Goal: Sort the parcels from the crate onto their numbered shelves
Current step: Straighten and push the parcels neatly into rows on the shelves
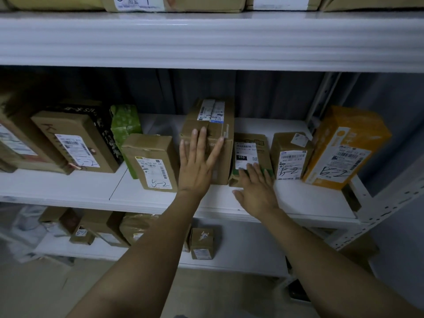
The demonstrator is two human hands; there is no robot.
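The left hand (196, 164) is pressed flat, fingers spread, on a tall brown cardboard parcel (213, 127), the right hand (255, 191) flat on a small green-banded cardboard box (249, 152).

So the left arm (146, 249) and right arm (321, 255) are both bare, reaching forward and angling in toward each other. The left hand (197, 166) sits higher, back to the camera, fingers straight and fanned wide, pointing up. The right hand (258, 193) is lower, also flat, fingers straight and closer together, thumb sticking out left.

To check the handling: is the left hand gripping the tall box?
No, the left hand lies flat, fingers straight, against the tall box.
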